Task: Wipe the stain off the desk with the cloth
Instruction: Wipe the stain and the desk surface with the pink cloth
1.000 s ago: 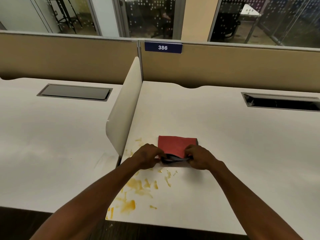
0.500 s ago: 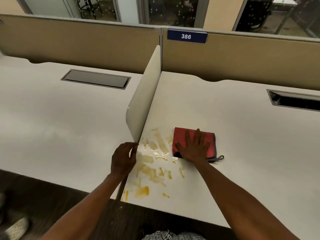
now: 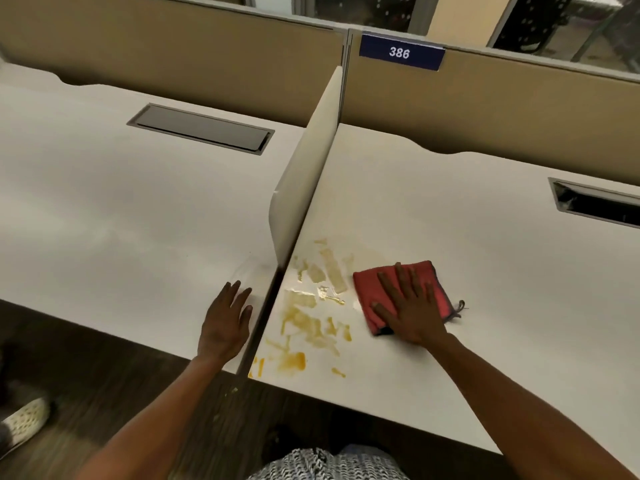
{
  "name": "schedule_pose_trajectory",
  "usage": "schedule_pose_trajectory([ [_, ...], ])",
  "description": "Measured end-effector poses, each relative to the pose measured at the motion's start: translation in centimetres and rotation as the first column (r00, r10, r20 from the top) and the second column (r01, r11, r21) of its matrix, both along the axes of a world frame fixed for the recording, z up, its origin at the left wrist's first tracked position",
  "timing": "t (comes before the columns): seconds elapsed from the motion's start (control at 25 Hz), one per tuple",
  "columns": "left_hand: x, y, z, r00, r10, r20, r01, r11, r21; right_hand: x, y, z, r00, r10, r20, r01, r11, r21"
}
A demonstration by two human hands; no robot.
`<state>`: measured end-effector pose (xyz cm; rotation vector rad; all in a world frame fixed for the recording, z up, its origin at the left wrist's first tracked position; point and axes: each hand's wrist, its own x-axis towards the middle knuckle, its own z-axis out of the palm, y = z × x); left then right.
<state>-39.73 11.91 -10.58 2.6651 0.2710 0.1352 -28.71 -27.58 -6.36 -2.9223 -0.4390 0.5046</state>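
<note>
Now the left hand [image 3: 225,323] has moved from the divider [image 3: 304,188] edge to lie flat, fingers apart, on the neighbouring desk; the right hand [image 3: 410,306], fingers spread, still presses the cloth [image 3: 438,282] flat beside the stain [image 3: 308,317].

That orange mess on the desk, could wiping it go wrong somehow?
Maybe. The stain is a wide patch of streaks reaching the desk's front edge, so a sideways swipe might smear it further or push some onto the floor. The red cloth is folded small under the right hand, so it may soil quickly. The stain also runs up to the divider, where bits could get missed.
</note>
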Motion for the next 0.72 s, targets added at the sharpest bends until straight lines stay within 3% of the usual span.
schedule_pose_trajectory([
  [0.16, -0.2, -0.6, -1.2, 0.997, -0.059, -0.052, 0.059, 0.998, 0.008, 0.2, 4.0, 0.0, 0.969, -0.246, 0.039, 0.246, 0.969, 0.010],
  [0.28, -0.2, -0.9, -1.8, 0.993, -0.082, -0.083, 0.083, 0.997, 0.010, -2.7, 5.2, -0.5, 0.996, -0.075, 0.047, 0.074, 0.997, 0.038],
  [0.44, -0.7, -0.4, -2.4, 0.988, -0.115, -0.103, 0.115, 0.993, -0.005, -6.0, 0.6, -1.0, 0.985, 0.167, 0.039, -0.169, 0.984, 0.052],
  [0.56, -1.1, -0.4, -2.6, 0.987, -0.129, -0.099, 0.132, 0.991, 0.020, -4.6, -0.5, -0.6, 0.999, -0.021, 0.037, 0.020, 1.000, 0.015],
  [0.64, -1.2, -0.4, -2.6, 0.986, -0.129, -0.106, 0.132, 0.991, 0.027, -3.7, 2.1, -0.7, 0.970, -0.237, 0.059, 0.237, 0.971, 0.011],
  [0.72, -1.4, -0.4, -2.7, 0.983, -0.141, -0.117, 0.146, 0.989, 0.034, -4.0, 5.5, -0.7, 0.947, -0.319, 0.035, 0.318, 0.947, 0.038],
])
